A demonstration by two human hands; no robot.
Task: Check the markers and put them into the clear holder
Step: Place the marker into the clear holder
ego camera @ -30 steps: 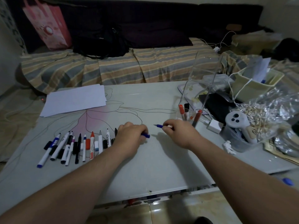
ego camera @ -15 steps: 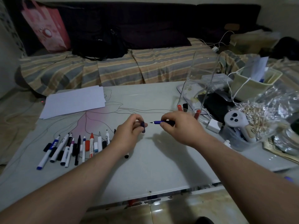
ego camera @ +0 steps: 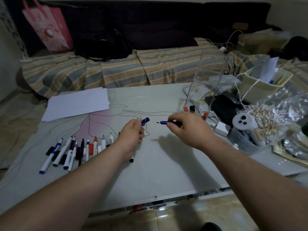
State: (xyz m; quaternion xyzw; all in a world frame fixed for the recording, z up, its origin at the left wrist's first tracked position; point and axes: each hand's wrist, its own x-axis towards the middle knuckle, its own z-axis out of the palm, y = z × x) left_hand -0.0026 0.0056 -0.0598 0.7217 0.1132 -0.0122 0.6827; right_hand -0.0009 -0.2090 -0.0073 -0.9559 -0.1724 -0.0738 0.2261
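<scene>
Two grips: cap [ego camera: 145, 121] left [ego camera: 132, 136], pen [ego camera: 166, 122] right [ego camera: 189, 130].

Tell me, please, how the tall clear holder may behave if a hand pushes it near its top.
The clear holder looks tall and narrow, so it would probably tip rather than slide. Only a few markers weigh down its bottom, so it seems light. Its smooth walls may be slippery.

Two bare forearms are showing from the near edge of the view, one from the near left and one from the near right, with no sleeves reaching into sight. The left hand [ego camera: 131, 137] and the right hand [ego camera: 188, 129] are wearing no gloves, rings, watch or bracelet on the parts that are showing. The wrists are bare too, and the fingernails that can be seen are looking short
</scene>
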